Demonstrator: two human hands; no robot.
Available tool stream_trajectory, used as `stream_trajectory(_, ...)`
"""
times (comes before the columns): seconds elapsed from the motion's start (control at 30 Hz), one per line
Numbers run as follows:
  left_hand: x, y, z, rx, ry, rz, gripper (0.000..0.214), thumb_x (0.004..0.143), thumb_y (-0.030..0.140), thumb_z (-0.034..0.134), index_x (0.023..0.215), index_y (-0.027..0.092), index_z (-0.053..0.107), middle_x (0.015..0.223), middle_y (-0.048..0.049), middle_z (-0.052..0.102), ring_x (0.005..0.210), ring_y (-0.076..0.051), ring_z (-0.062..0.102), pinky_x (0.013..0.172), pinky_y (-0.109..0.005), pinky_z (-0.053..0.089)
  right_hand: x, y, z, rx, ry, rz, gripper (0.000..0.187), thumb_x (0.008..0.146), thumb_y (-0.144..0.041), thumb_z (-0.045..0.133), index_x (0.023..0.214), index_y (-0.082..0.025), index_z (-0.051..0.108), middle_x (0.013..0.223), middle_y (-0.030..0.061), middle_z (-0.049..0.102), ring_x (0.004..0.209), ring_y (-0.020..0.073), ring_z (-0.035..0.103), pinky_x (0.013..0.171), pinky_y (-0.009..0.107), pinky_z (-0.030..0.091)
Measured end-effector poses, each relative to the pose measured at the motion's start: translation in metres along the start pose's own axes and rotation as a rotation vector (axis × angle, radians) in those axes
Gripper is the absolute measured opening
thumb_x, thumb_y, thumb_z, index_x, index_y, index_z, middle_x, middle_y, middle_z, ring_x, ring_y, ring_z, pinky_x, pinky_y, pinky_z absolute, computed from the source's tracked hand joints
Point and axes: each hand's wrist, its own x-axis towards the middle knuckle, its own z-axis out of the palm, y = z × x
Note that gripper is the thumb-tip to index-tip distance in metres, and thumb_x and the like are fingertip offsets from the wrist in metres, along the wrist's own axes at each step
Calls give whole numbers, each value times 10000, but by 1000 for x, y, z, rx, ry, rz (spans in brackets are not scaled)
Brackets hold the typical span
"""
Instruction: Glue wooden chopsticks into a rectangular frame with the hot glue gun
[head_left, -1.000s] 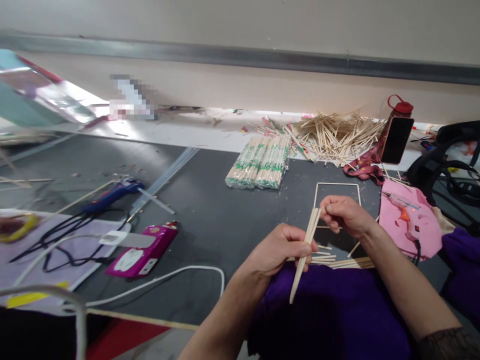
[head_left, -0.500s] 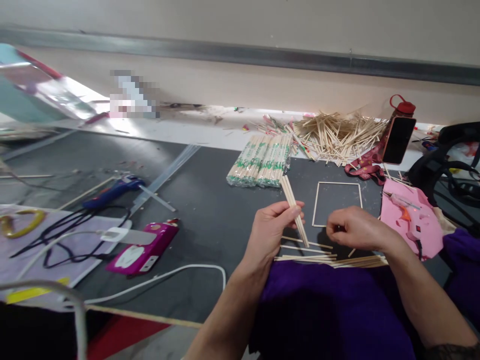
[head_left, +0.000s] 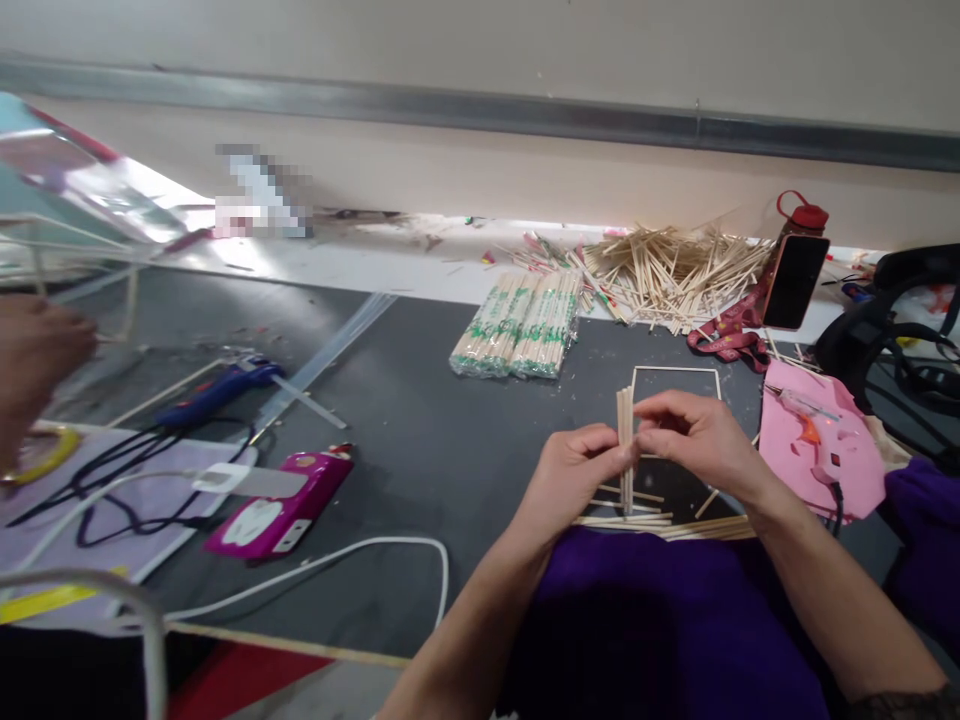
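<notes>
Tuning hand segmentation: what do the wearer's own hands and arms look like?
Left hand and right hand: ungloved, no watch or bracelet visible. Left forearm bare to the frame edge; right forearm bare up to a dark, lacy-looking sleeve.

So it's a plain off-white wall panel with a long grey metal rail running across, bright white glare low on the left, then a narrow white ledge bordering a flat dark-grey tabletop, kinda shiny far left.

Held sticks: matt wood. Wrapper: glossy plastic. Tabletop: matt.
</notes>
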Motion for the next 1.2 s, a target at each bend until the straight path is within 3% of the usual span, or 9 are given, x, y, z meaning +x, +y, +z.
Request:
stream_trajectory(0.17, -3, 5, 4, 206, -44, 116, 239, 751, 359, 638, 636, 157, 693, 640, 1, 559, 638, -122, 505, 611, -229, 375, 1, 1, 9, 109, 33, -9, 106, 791, -217, 580, 729, -173, 655, 685, -20, 601, 653, 102, 538, 610, 217, 404)
stream_trajectory(0.27, -4, 5, 5, 243, -59, 141, 275, 760, 356, 618, 574, 155, 641, 596, 16, 510, 596, -108, 472, 572, -223, 349, 0, 1, 7, 158, -13, 19, 85, 782, -206, 580, 741, -169, 645, 675, -26, 609, 643, 101, 545, 608, 213, 414)
stream_trajectory(0.5, -6, 6, 3, 236, -101, 193, 257, 785, 323, 599, 596, 170, 680, 632, 5, 593, 624, -115, 539, 615, -229, 393, -5, -11, 2, -8, 47, -56, 130, 790, -214, 595, 685, -173, 659, 645, -21, 627, 625, 97, 551, 591, 212, 396)
stream_trajectory(0.7, -6, 1, -6, 182, 11, 91, 221, 763, 355, 628, 661, 193, 737, 783, -32, 715, 733, -156, 633, 670, -242, 449, -6, -13, -10, 23, 177, -39, 124, 793, -283, 618, 736, -184, 667, 697, -11, 656, 613, 94, 583, 558, 209, 427)
stream_trajectory(0.8, -6, -5, -17, 234, 107, -5, 227, 735, 383, 640, 765, 197, 767, 726, -31, 718, 673, -165, 642, 640, -252, 459, -2, -6, -17, 82, 250, 31, 140, 776, -295, 624, 699, -178, 628, 699, -6, 650, 582, 90, 590, 509, 199, 427)
stream_trajectory(0.97, -7, -18, -40, 608, 209, -84, 402, 742, 402, 611, 1061, 190, 734, 641, -3, 691, 559, -173, 620, 584, -265, 441, 7, 7, -27, 301, 347, 129, 197, 707, -356, 683, 687, -172, 617, 565, -33, 581, 479, 88, 570, 399, 174, 377)
stream_trajectory(1.1, -11, -26, -46, 1005, 110, -119, 369, 809, 323, 538, 1125, 245, 710, 871, -51, 756, 791, -240, 682, 658, -290, 446, 12, 12, -29, 434, 392, 167, 242, 653, -383, 727, 677, -168, 619, 553, -44, 567, 460, 84, 570, 372, 163, 361)
stream_trajectory(1.2, -15, -28, -45, 1102, 48, -110, 331, 850, 323, 492, 1073, 265, 731, 1036, -59, 741, 927, -260, 670, 708, -303, 454, 12, 12, -28, 462, 389, 175, 254, 635, -387, 743, 671, -168, 621, 550, -45, 566, 454, 83, 566, 369, 164, 361)
